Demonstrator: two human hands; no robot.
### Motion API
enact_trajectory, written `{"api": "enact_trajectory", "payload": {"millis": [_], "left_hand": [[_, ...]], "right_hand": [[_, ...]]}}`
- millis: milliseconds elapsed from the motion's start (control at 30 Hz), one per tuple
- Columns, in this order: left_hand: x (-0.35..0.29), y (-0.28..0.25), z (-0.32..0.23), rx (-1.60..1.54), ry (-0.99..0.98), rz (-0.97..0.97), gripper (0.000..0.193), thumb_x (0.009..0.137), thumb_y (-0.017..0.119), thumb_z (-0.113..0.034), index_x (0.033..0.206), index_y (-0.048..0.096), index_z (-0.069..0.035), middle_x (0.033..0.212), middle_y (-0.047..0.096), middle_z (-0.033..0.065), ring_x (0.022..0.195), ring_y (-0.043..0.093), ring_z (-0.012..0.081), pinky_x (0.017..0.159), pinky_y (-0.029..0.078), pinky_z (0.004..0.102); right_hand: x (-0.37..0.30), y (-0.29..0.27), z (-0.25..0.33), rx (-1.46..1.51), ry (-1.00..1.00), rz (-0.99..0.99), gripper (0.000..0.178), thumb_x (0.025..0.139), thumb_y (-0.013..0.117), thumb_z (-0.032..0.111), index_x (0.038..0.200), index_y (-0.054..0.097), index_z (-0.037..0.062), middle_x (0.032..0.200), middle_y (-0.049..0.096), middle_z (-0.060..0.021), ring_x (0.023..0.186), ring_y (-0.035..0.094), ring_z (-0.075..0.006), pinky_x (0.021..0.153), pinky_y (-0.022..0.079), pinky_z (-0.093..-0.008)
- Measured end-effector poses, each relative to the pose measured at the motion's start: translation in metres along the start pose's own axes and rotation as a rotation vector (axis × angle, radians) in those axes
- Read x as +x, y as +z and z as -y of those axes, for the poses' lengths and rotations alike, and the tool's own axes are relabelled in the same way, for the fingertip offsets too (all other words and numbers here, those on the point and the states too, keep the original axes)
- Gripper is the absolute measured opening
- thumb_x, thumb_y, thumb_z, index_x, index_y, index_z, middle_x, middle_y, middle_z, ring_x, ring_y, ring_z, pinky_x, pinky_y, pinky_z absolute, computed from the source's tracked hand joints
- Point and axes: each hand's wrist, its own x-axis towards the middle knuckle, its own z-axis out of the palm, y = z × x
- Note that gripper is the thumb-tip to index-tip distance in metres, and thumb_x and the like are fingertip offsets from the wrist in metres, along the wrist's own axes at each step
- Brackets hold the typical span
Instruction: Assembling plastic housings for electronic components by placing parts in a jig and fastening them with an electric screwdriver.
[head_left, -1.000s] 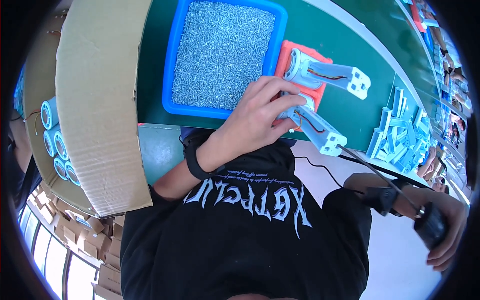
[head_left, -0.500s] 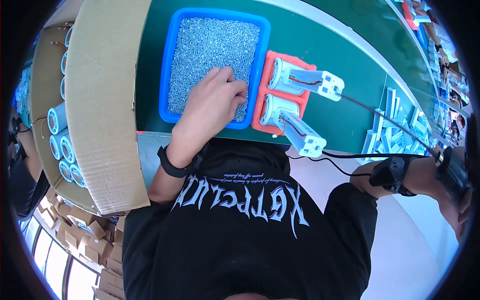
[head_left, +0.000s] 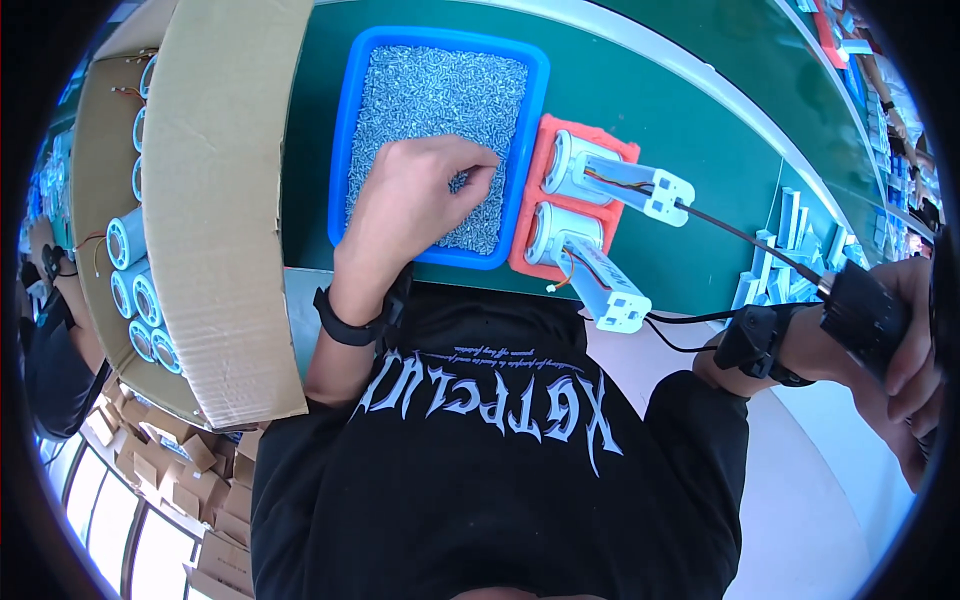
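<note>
Over the blue tray [head_left: 340, 150] of small silver screws [head_left: 440, 95], my left hand [head_left: 425, 180] is closed, thumb and forefinger pinched together. Whatever lies between those fingertips is too small to make out. On the far right my right hand [head_left: 905, 370] wraps around a black electric screwdriver [head_left: 865, 315]. Its long thin bit points left, with the tip at the end plate of the upper white bracket [head_left: 668, 196]. That bracket is joined to a white cylindrical motor [head_left: 578, 168] with coloured wires. A second motor [head_left: 562, 235] with a similar bracket [head_left: 612, 290] sits below; both rest in a red fixture [head_left: 528, 245].
At left stands an open cardboard box [head_left: 220, 220] with several white motors [head_left: 128, 240] inside. White brackets [head_left: 795, 235] are piled on the green table [head_left: 700, 130] at right. A black cable [head_left: 690, 318] runs along the table's near edge. Another person's arm [head_left: 75, 300] shows far left.
My left hand has lifted from among the screws, its fingertips moving toward the tray's right rim. My right hand has brought the screwdriver slightly left. The whole view has shifted a little.
</note>
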Motion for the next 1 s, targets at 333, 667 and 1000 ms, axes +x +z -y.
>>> {"api": "enact_trajectory", "payload": {"millis": [333, 667, 1000], "left_hand": [[0.013, 0.022, -0.023, -0.318, 0.063, -0.146, 0.011, 0.073, 0.071, 0.001, 0.083, 0.069, -0.003, 0.08, 0.069, 0.0085, 0.066, 0.067, 0.0209, 0.059, 0.053, 0.027], [0.022, 0.045, -0.031, -1.045, -0.005, -0.007, 0.015, 0.075, 0.07, 0.007, 0.089, 0.071, 0.001, 0.088, 0.069, 0.0093, 0.079, 0.064, 0.0137, 0.07, 0.052, 0.0255], [0.026, 0.049, -0.028, -1.135, -0.074, 0.109, 0.016, 0.078, 0.067, 0.007, 0.093, 0.071, 0.001, 0.09, 0.071, 0.0083, 0.078, 0.064, 0.0111, 0.069, 0.051, 0.0237]], "right_hand": [[-0.005, -0.006, 0.001, -0.006, -0.027, -0.024, 0.034, 0.094, 0.055, 0.033, 0.114, 0.05, 0.0056, 0.07, 0.055, 0.0, 0.051, 0.057, -0.0104, 0.048, 0.054, -0.0255], [-0.007, -0.011, -0.001, 0.04, -0.072, -0.096, 0.033, 0.094, 0.056, 0.031, 0.112, 0.051, 0.0048, 0.069, 0.056, -0.0007, 0.053, 0.058, -0.0102, 0.047, 0.055, -0.0259], [-0.006, -0.057, 0.042, 0.098, 0.211, 0.125, 0.026, 0.077, 0.079, 0.023, 0.067, 0.059, 0.0086, 0.067, 0.065, -0.0042, 0.059, 0.067, -0.0151, 0.058, 0.059, -0.0266]]}}
